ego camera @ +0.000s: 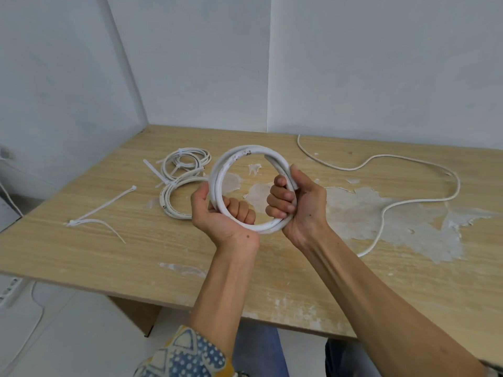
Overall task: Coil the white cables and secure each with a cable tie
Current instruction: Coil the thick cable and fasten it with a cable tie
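Note:
I hold a thick white cable wound into a round coil (246, 152) upright above the wooden table (109, 254). My left hand (217, 213) grips the coil's lower left side. My right hand (296, 202) grips its right side, fingers curled through the ring. Behind on the left lie a thin tied coil (187, 159) and a thicker coil (171, 202), both with cable ties on them. Two loose cable ties (109, 205) lie at the left. A long thin white cable (408, 159) snakes uncoiled over the right side.
White walls close the table at the back and left. Patches of flaked white paint (381, 210) cover the table's right half. A white power strip (8, 289) and a cord lie on the floor at the lower left.

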